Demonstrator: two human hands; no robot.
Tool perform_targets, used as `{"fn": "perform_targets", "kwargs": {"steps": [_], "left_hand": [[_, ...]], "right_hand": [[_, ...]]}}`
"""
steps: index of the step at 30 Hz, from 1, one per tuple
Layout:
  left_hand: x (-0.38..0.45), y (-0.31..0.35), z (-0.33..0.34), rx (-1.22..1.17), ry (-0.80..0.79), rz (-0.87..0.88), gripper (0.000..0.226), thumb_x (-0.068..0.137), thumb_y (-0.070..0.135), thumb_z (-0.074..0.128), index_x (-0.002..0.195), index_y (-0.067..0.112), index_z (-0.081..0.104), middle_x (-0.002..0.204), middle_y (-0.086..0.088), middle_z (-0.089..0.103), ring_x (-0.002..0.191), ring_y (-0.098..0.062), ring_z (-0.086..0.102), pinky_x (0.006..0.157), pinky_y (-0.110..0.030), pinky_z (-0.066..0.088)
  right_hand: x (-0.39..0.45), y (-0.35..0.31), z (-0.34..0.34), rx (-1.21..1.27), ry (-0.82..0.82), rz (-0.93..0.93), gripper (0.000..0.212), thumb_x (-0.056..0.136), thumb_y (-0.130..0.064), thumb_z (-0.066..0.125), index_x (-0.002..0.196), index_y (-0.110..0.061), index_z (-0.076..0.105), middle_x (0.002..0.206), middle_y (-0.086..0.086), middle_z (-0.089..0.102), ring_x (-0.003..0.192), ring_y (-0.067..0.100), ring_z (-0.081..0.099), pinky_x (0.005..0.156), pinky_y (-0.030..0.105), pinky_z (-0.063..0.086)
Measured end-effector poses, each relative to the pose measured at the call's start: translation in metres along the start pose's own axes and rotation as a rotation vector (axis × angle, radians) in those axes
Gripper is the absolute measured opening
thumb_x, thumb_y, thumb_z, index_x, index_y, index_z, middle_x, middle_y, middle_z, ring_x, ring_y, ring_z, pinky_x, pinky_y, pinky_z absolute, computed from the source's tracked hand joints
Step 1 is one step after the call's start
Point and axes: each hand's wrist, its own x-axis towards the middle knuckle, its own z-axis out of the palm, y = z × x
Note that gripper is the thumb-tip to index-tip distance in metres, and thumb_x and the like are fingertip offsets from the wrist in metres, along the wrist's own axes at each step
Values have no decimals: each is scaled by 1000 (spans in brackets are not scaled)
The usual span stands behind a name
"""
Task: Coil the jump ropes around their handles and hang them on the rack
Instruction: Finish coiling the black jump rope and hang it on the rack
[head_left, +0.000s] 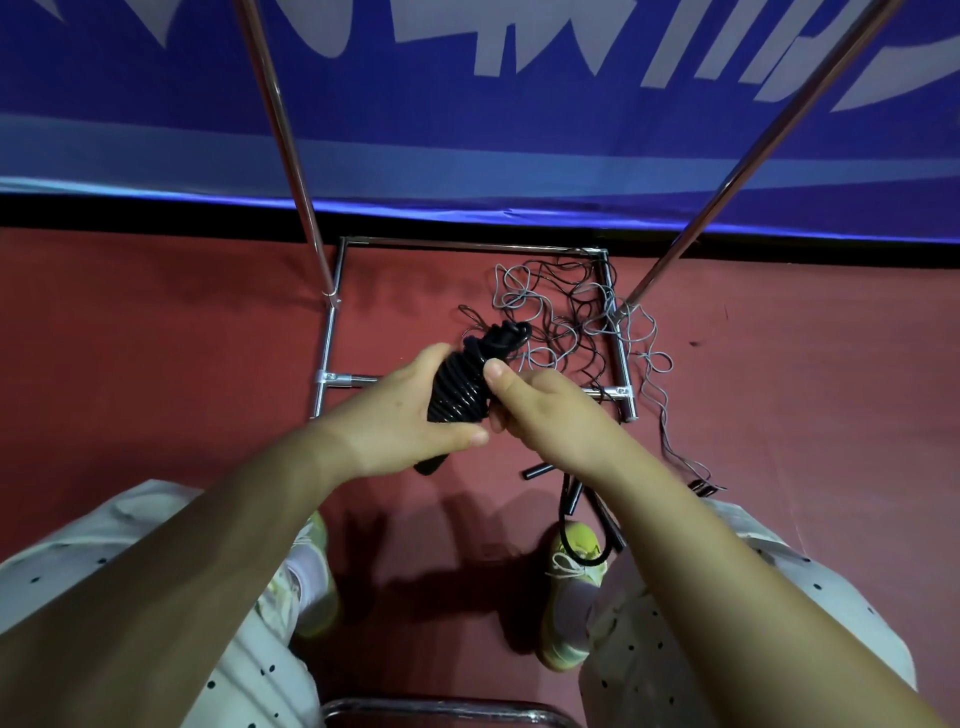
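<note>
A black jump rope (460, 387) is coiled tightly round its handles, with a knot of rope at its far end. My left hand (400, 415) grips the bundle from the left, fingers wrapped under it. My right hand (540, 408) holds its right side, thumb lying on the coils. A tangle of grey and black ropes (576, 317) lies on the red floor inside the rack's base. Loose black handles (535, 472) lie on the floor under my right forearm. The chrome rack (332, 332) stands in front of me, its two uprights rising to left and right.
A blue banner wall (467, 130) closes off the space behind the rack. My feet in yellow-green shoes (574, 571) stand on the red floor, a black rope looped over the right one. A chrome bar (441, 709) crosses the bottom edge.
</note>
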Motion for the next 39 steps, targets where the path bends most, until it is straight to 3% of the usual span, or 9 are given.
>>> {"fn": "perform_targets", "kwargs": {"steps": [3, 6, 11, 14, 20, 25, 29, 35, 39], "left_hand": [[-4, -1, 1, -171, -66, -90, 46, 81, 54, 46, 120, 30, 44, 96, 10, 62, 86, -5, 59, 78, -30, 45], [-1, -2, 5, -332, 39, -72, 36, 84, 37, 53, 115, 21, 50, 108, -1, 65, 105, -17, 62, 98, -37, 45], [3, 8, -7, -661, 162, 30, 33, 71, 16, 59, 103, 9, 59, 85, 0, 71, 79, -11, 67, 75, -23, 53], [3, 7, -13, -735, 166, 0, 29, 68, 17, 59, 97, 13, 64, 77, 2, 71, 73, -12, 66, 66, -20, 53], [4, 5, -7, -647, 217, -80, 22, 71, 20, 63, 92, 16, 60, 78, 1, 66, 68, -9, 62, 62, -21, 49], [3, -2, 1, -484, 135, -105, 37, 66, 36, 65, 97, 20, 55, 77, 3, 66, 66, -12, 64, 69, -35, 51], [3, 2, 3, -647, 69, -138, 15, 97, 27, 43, 101, 18, 55, 88, -6, 64, 76, -17, 62, 71, -34, 50], [4, 5, 0, -666, 83, -90, 28, 74, 28, 49, 98, 19, 61, 87, -1, 64, 84, -15, 59, 80, -32, 47], [0, 9, -4, -703, 15, -25, 36, 66, 16, 56, 101, 17, 59, 85, 1, 64, 73, -8, 61, 63, -21, 50]], "right_hand": [[3, 3, -2, -4, 19, -2, 56, 99, -48, 36, 62, -14, 58, 49, -7, 47, 44, 6, 42, 57, 27, 34], [4, 2, -5, 24, -30, -24, 54, 99, -48, 36, 64, -14, 58, 44, -11, 44, 44, 5, 39, 54, 25, 32], [3, 5, -21, 431, -218, 1, 43, 92, -53, 49, 79, -14, 62, 56, -5, 42, 45, 10, 31, 41, 21, 27], [1, 10, -33, 435, -234, -2, 22, 94, -34, 55, 82, -16, 56, 62, -1, 49, 45, 10, 36, 41, 22, 35], [-2, 6, -24, 394, -242, -25, 20, 99, -13, 47, 81, -13, 54, 55, -4, 39, 43, 5, 30, 41, 17, 27], [-3, 2, -14, 374, -244, -9, 40, 98, -26, 48, 103, 12, 56, 50, -9, 38, 48, 11, 24, 41, 19, 21], [-3, 3, -19, 432, -234, 33, 55, 95, -44, 44, 104, 8, 59, 54, -4, 36, 46, 10, 23, 43, 21, 19], [1, 7, -27, 577, -306, 107, 54, 81, -50, 51, 101, -2, 64, 59, -3, 41, 45, 9, 30, 40, 20, 30], [2, 8, -31, 611, -430, 153, 55, 78, -46, 49, 112, -4, 60, 63, -3, 47, 59, 11, 44, 68, 33, 49]]}}
